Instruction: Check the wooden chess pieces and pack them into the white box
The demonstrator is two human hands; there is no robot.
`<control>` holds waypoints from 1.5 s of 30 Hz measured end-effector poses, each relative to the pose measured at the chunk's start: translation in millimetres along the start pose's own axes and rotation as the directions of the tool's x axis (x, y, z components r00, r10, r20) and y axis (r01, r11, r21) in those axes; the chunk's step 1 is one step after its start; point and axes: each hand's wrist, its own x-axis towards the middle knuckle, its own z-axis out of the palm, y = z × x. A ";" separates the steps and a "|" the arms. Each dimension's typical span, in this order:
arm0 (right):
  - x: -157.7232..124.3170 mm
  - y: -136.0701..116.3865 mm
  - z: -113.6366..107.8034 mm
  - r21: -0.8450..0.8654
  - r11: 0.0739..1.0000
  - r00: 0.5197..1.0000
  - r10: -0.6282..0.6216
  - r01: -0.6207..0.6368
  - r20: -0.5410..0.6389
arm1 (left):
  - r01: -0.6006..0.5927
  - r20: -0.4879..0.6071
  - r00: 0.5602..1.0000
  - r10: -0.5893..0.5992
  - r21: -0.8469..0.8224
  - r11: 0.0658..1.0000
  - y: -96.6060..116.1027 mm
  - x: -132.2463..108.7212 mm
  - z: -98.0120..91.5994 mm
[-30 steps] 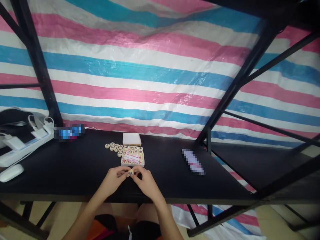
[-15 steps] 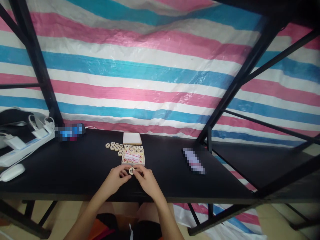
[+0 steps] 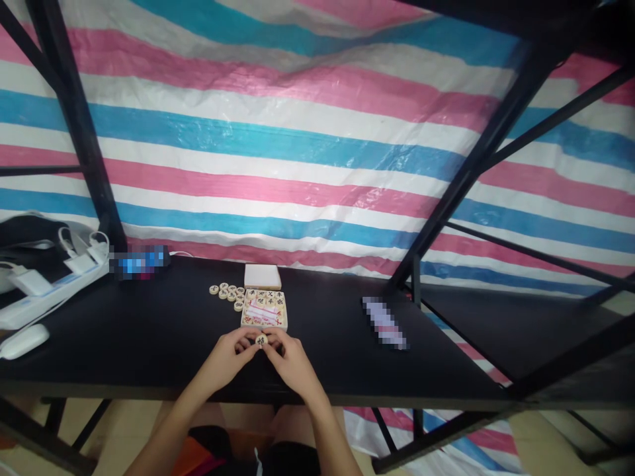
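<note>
Between my fingertips is a round Chinese chess piece [image 3: 261, 340] with a dark character on its face. My left hand [image 3: 235, 350] pinches it from the left, and my right hand [image 3: 286, 354] pinches it from the right. Just beyond my hands lies an open box [image 3: 285, 317] of chess pieces, with red and black characters and a pinkish-white strip across them. Left of the box, several loose chess pieces [image 3: 231, 295] with dark characters lie face up on the black table [image 3: 163, 330]. Behind the box rests a white box lid [image 3: 262, 276].
A blurred phone-like object [image 3: 384, 322] lies on the right of the table. At the left are a white power strip [image 3: 54, 291] with plugs and cables, a white rounded device [image 3: 24, 341] and a blurred dark object [image 3: 141, 262]. Black metal posts [image 3: 461, 178] frame a striped sheet [image 3: 272, 145].
My right thumb has moved down the piece's right edge, and the character on the piece appears slightly turned. The piece stays between both hands; the camera view has shifted slightly.
</note>
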 end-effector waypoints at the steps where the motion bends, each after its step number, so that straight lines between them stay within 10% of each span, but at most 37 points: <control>1: 0.2 0.3 0.1 0.000 1.000 1.000 0.001 -0.001 -0.004 | 0.001 0.000 1.000 -0.001 -0.013 1.000 -0.7 0.5 0.1; 45: -0.4 -5.7 -0.1 -0.132 0.991 1.000 0.001 0.003 0.024 | -0.021 0.008 1.000 0.020 0.181 0.983 13.1 -4.8 -2.5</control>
